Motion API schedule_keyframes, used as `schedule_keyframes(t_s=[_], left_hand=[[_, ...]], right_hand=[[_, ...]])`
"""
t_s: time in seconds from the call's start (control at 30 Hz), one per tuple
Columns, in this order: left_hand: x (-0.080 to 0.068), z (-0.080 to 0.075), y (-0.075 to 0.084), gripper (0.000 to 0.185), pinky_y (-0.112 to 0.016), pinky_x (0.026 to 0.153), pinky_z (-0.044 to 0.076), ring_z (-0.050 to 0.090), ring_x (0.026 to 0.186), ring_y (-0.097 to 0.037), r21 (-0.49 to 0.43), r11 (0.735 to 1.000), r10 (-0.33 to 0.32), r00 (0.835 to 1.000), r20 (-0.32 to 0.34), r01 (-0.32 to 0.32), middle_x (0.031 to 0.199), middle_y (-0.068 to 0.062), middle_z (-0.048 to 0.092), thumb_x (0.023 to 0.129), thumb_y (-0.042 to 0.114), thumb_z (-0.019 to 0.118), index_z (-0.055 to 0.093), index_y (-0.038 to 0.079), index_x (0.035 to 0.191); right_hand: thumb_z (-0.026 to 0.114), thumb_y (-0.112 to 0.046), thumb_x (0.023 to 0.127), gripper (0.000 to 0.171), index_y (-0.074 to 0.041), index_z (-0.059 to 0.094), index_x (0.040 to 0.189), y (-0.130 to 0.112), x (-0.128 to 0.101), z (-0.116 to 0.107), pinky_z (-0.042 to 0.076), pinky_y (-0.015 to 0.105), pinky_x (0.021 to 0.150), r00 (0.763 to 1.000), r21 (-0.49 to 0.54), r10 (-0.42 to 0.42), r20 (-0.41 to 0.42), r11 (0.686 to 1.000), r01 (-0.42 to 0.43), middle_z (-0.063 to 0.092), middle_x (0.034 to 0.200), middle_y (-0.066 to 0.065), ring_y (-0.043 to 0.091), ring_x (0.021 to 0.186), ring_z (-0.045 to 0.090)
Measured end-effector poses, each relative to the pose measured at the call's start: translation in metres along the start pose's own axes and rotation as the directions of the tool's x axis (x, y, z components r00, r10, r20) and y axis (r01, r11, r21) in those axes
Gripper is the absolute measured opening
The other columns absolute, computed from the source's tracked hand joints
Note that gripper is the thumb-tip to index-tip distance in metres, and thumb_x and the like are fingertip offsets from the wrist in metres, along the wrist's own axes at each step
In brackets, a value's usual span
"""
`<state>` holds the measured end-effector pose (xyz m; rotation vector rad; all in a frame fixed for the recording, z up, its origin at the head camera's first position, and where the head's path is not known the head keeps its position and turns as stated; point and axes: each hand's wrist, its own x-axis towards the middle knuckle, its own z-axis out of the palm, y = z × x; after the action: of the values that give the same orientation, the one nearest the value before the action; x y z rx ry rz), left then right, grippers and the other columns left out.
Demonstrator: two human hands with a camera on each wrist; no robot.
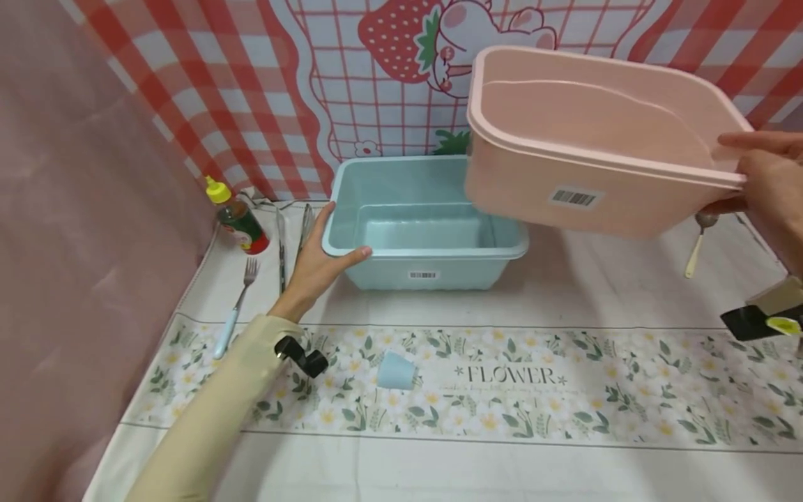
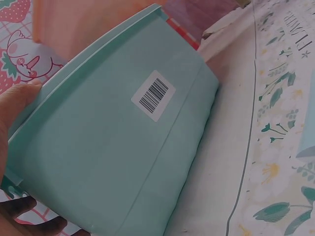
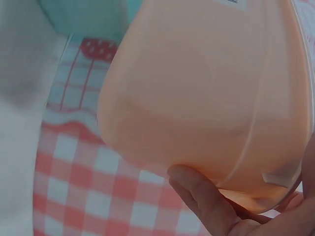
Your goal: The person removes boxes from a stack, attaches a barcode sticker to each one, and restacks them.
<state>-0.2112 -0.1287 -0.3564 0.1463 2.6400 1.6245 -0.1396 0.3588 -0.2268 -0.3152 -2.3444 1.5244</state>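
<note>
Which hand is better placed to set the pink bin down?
Right: the right hand already grips the raised pink bin at its rim, while the left hand holds the blue bin.

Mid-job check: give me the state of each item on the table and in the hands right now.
pink tub: lifted off the table, tilted, empty, held at its rim by the right hand
blue tub: upright on the table, empty, left hand holding its rim
small blue cup: lying on its side
bottle: leaning, yellow cap on
fork: lying flat
spoon: lying flat
</note>
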Motion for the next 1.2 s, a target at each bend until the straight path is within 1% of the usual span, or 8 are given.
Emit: schedule_keyframes(t_s=[0.03, 0.07, 0.1, 0.17, 0.37, 0.6, 0.9, 1.2], left_hand=[[0.000, 0.000, 0.000, 0.104, -0.059, 0.115, 0.024, 0.027, 0.145, -0.032, 0.000, 1.000, -0.001, 1.000, 0.002, 0.001, 0.160, -0.007, 0.024, 0.077, 0.037, 0.080, 0.012, 0.029, 0.156], [0.000, 0.001, 0.000, 0.104, -0.059, 0.115, 0.025, 0.027, 0.144, -0.032, 0.000, 1.000, -0.002, 1.000, 0.004, 0.002, 0.160, -0.007, 0.024, 0.077, 0.037, 0.080, 0.012, 0.029, 0.156], [0.000, 0.001, 0.000, 0.104, -0.059, 0.114, 0.025, 0.028, 0.144, -0.032, 0.002, 1.000, -0.003, 1.000, 0.003, 0.003, 0.160, -0.007, 0.024, 0.077, 0.037, 0.080, 0.012, 0.029, 0.156], [0.001, 0.001, 0.000, 0.104, -0.059, 0.115, 0.025, 0.028, 0.144, -0.033, 0.006, 1.000, -0.001, 1.000, 0.005, 0.001, 0.160, -0.008, 0.024, 0.077, 0.036, 0.080, 0.012, 0.030, 0.155], [0.001, -0.002, -0.003, 0.103, -0.061, 0.115, 0.021, 0.023, 0.146, -0.033, -0.001, 1.000, -0.001, 1.000, 0.013, 0.001, 0.161, -0.006, 0.020, 0.078, 0.036, 0.080, 0.012, 0.034, 0.155], [0.002, -0.001, -0.004, 0.101, -0.060, 0.117, 0.015, 0.012, 0.150, -0.028, 0.007, 1.000, 0.021, 1.000, 0.023, -0.021, 0.163, 0.001, 0.014, 0.079, 0.037, 0.079, 0.013, 0.033, 0.155], [0.004, 0.001, -0.003, 0.102, -0.060, 0.118, 0.014, 0.012, 0.150, -0.024, -0.015, 1.000, 0.028, 0.999, 0.040, -0.028, 0.163, 0.004, 0.015, 0.078, 0.034, 0.080, 0.012, 0.036, 0.154], [0.003, 0.000, 0.000, 0.101, -0.056, 0.119, 0.014, 0.014, 0.150, -0.022, -0.021, 0.998, 0.058, 0.998, 0.031, -0.058, 0.162, 0.003, 0.019, 0.078, 0.030, 0.081, 0.016, 0.033, 0.154]], right_hand=[[0.038, -0.015, 0.102, 0.042, -0.018, 0.049, 0.142, -0.006, -0.003, 0.006, 0.054, 0.019, 0.049, 1.000, -0.039, 0.019, 0.002, 0.999, -0.019, 0.058, 0.133, 0.009, -0.008, 0.060, 0.063], [0.040, -0.020, 0.101, 0.044, -0.023, 0.045, 0.145, -0.014, -0.007, 0.013, 0.053, 0.017, 0.050, 0.998, -0.190, 0.054, -0.026, 0.980, -0.058, 0.054, 0.139, 0.006, -0.013, 0.060, 0.060], [0.041, -0.022, 0.102, 0.044, -0.023, 0.043, 0.146, -0.018, -0.010, 0.019, 0.053, 0.016, 0.052, 0.999, -0.224, 0.040, -0.021, 0.974, -0.043, 0.048, 0.147, 0.007, -0.013, 0.062, 0.061], [0.045, -0.026, 0.100, 0.044, -0.024, 0.045, 0.145, -0.026, -0.014, 0.031, 0.054, 0.015, 0.055, 1.000, -0.259, 0.018, -0.013, 0.966, -0.021, 0.052, 0.144, 0.008, -0.012, 0.063, 0.061], [0.046, -0.016, 0.096, 0.041, -0.007, 0.057, 0.134, -0.047, -0.014, 0.069, 0.054, 0.017, 0.053, 0.998, -0.148, -0.054, 0.024, 0.987, 0.057, 0.069, 0.114, 0.007, -0.008, 0.060, 0.065], [0.044, -0.024, 0.098, 0.042, -0.011, 0.055, 0.137, -0.063, -0.017, 0.101, 0.056, 0.020, 0.057, 0.992, -0.176, -0.067, 0.102, 0.981, 0.084, 0.059, 0.132, 0.023, -0.006, 0.069, 0.067], [0.045, -0.031, 0.099, 0.046, -0.009, 0.054, 0.138, -0.066, -0.018, 0.131, 0.058, 0.024, 0.061, 0.985, -0.216, -0.086, 0.148, 0.969, 0.117, 0.063, 0.128, 0.018, 0.008, 0.076, 0.070], [0.038, -0.020, 0.094, 0.047, -0.002, 0.057, 0.133, -0.047, -0.016, 0.153, 0.056, 0.021, 0.052, 0.984, -0.250, -0.094, 0.154, 0.960, 0.131, 0.065, 0.122, 0.020, 0.016, 0.070, 0.070]])
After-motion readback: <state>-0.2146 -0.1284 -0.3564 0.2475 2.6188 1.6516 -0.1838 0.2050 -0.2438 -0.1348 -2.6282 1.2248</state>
